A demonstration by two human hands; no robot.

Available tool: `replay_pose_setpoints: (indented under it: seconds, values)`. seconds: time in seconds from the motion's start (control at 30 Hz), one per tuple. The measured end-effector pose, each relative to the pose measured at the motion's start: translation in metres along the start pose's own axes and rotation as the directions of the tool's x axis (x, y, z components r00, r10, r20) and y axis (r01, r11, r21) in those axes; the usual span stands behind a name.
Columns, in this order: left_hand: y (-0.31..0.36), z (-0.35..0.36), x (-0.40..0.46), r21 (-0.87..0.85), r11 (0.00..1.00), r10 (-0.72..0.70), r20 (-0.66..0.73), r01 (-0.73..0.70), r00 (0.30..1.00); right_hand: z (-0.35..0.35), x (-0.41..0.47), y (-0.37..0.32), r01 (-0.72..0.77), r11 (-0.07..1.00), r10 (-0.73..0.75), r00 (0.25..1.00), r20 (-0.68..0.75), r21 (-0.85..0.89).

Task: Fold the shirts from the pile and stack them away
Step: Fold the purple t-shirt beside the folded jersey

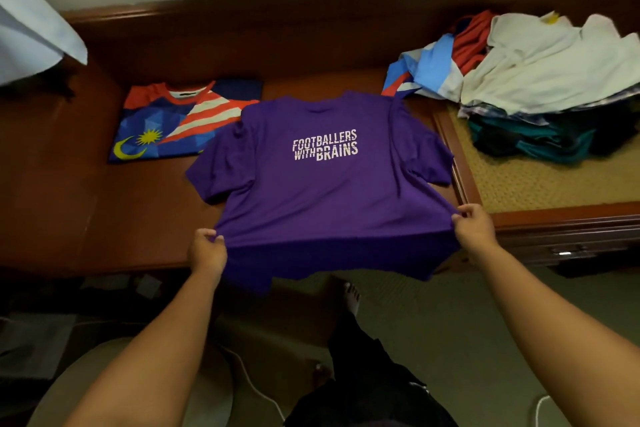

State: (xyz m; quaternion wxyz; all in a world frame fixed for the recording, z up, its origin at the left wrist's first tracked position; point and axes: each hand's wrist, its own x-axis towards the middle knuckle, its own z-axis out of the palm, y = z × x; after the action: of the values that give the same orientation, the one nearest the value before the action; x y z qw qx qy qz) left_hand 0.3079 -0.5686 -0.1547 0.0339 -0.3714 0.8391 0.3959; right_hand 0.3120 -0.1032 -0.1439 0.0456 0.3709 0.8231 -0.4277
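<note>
Left hand: the left hand (206,251) is pinching the lower left edge of the purple shirt (322,191), fingers curled round the cloth.
Right hand: the right hand (473,228) is gripping the lower right edge, thumb and fingers closed on the fabric.
Purple shirt: lying spread face-up on the wooden desk (69,204), printed lettering showing, its hem hanging over the near edge between both hands.
Folded shirt: a blue, red and white folded shirt (173,121) is sitting behind to the left, its right corner tucked under the purple sleeve.
Pile: the pile (540,80) of unfolded garments is resting far right, partly on a woven mat (540,184).
</note>
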Motion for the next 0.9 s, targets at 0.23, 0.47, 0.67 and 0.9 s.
replay_pose_setpoints:
  seconds: [0.23, 0.47, 0.67, 0.9]
  values:
    - [-0.003, 0.014, -0.034, 0.550, 0.738, 0.339, 0.200, -0.392, 0.919, 0.018, -0.026, 0.012, 0.249, 0.867, -0.226, 0.969, 0.103, -0.431]
    - [0.006, 0.037, -0.047, 0.685, 0.619, 0.114, 0.406, -0.385, 0.907, 0.053, -0.034, 0.013, 0.434, 0.694, -0.227, 0.889, 0.398, -0.575]
    - [0.033, 0.042, -0.041, 0.680, 0.591, 0.318, 0.299, -0.435, 0.900, 0.041, -0.018, -0.002, 0.439, 0.805, -0.351, 0.895, 0.275, -0.400]
    - [0.095, 0.088, -0.014, 0.571, 0.572, 0.451, 0.381, -0.589, 0.807, 0.050, 0.033, -0.054, 0.479, 0.794, -0.458, 0.876, 0.150, -0.374]
